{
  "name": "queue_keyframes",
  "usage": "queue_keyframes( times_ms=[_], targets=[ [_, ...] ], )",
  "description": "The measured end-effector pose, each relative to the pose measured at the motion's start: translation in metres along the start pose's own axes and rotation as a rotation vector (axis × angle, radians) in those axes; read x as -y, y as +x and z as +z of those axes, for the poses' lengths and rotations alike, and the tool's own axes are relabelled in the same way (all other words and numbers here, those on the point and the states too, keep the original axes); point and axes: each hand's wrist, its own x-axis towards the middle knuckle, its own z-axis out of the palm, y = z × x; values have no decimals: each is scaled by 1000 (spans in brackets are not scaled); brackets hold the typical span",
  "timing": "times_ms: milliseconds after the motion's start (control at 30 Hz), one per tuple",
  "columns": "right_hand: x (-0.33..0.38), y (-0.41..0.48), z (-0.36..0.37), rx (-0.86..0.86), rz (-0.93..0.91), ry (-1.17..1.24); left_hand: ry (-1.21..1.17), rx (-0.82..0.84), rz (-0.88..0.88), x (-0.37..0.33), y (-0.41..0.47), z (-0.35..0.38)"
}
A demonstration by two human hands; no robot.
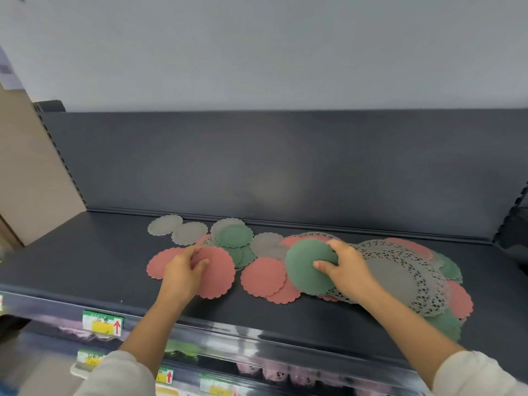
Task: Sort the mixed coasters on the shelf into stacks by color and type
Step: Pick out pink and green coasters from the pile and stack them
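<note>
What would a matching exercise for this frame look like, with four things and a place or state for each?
Things:
1. right hand
2. left hand
3. doily
4. price tag

Places or states:
A. on the front edge of the shelf
B. grips a green coaster
C. on a pink coaster
D. grey, lace-edged, lying under the right wrist

Pairs: 1-B, 2-C, 3-D, 4-A
</note>
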Motion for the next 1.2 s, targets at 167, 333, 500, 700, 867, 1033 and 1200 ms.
queue_keyframes(
  times_ms=[167, 333, 500, 700, 867, 1033, 1200],
  targets=[
    [27, 6, 33, 103, -5, 28, 26, -10, 62, 12, -1, -18],
    [44, 15, 61, 131, 25, -13, 7, 6, 90, 20, 3, -26],
    [49, 18, 74, 127, 64, -96, -20, 24, 127, 23, 9, -27],
    [44, 14, 79, 121, 84, -149, -11, 53, 149, 33, 14, -26],
    [38, 11, 65, 167, 130, -252, -33, 83, 153, 39, 17, -24],
    [27, 8, 42, 168, 177, -381, -55, 108, 158, 36, 16, -17],
    [13, 7, 22, 97, 209, -453, -110, 198, 183, 21, 16, -5]
  ],
)
